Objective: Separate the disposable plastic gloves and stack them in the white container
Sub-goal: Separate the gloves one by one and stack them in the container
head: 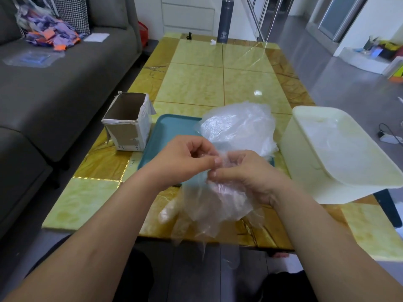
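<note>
Currently left hand [183, 158], right hand [244, 174] pinch clear gloves [218, 203] — seemingly two; one glove pile [237, 127], one tray [172, 127], one white container [305, 171].

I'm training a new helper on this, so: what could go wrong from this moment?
The left hand and right hand pinch the held gloves at nearly one spot; the thin film could tear, or two may come away together. They hang past the near edge of the table, so a freed one might drop to the floor.
</note>
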A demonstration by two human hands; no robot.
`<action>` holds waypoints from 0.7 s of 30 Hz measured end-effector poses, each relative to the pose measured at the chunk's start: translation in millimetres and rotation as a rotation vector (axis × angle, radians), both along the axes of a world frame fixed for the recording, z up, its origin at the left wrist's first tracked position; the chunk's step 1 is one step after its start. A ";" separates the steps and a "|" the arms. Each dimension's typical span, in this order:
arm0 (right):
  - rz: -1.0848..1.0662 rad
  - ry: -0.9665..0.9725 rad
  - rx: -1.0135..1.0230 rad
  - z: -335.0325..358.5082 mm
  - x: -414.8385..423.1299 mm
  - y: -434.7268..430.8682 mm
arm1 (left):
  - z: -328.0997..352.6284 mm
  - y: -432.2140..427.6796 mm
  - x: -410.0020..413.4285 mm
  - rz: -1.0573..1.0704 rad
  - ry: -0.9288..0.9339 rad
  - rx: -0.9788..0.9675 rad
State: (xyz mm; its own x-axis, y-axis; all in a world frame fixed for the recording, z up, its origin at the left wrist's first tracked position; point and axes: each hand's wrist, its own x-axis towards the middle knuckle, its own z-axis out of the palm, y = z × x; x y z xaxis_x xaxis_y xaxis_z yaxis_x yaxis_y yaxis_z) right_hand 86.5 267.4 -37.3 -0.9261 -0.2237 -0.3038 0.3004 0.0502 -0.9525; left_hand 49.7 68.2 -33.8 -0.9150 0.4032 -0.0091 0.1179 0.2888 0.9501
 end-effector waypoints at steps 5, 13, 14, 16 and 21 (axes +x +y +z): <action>0.025 0.004 0.015 -3.6 0.3 -3.8 | 3.8 -1.1 1.7 -0.088 0.083 -0.010; -0.048 -0.097 -0.057 -4.8 -0.9 -4.7 | -0.8 5.9 -7.4 0.161 0.160 -0.026; -0.077 -0.117 -0.092 -5.5 -2.1 -3.7 | -1.6 2.7 -11.9 0.246 0.167 -0.021; -0.121 -0.138 -0.145 -5.9 -4.0 -0.1 | -4.4 -6.2 -18.1 0.327 0.090 -0.021; -0.142 -0.140 -0.239 0.5 -6.6 8.1 | -13.8 -22.3 -18.5 0.045 -0.335 0.023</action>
State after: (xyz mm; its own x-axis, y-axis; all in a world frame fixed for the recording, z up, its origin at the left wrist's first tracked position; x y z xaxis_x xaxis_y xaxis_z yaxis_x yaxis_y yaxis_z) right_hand 79.9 275.5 -36.8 -0.9061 -0.1755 -0.3848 0.4173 -0.2223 -0.8812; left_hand 31.2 45.9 -47.6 -0.8797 0.3659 -0.3036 -0.2143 0.2649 0.9402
